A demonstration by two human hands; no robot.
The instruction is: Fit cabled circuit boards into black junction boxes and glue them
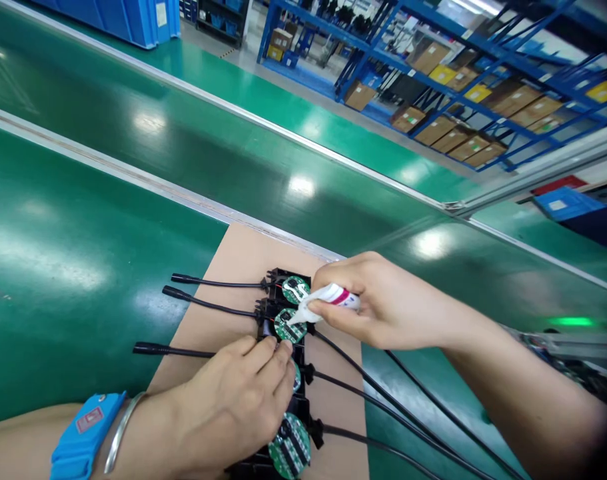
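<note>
My right hand is closed around a small white squeeze tube with a magenta band. The tube's nozzle points down onto a round green circuit board, the second from the far end. White paste lies on the farthest board. My left hand bends its fingers over the black housing and partly covers the third board; its thumb is hidden. Nearest me is another round board. The boards sit in a row of black housings with black cables running out both sides.
A brown cardboard sheet lies under the housings on a glossy green surface. Metal strips cross beyond it. Farther back are a blue bin and blue shelving with cartons. A blue wrist strap circles my left wrist.
</note>
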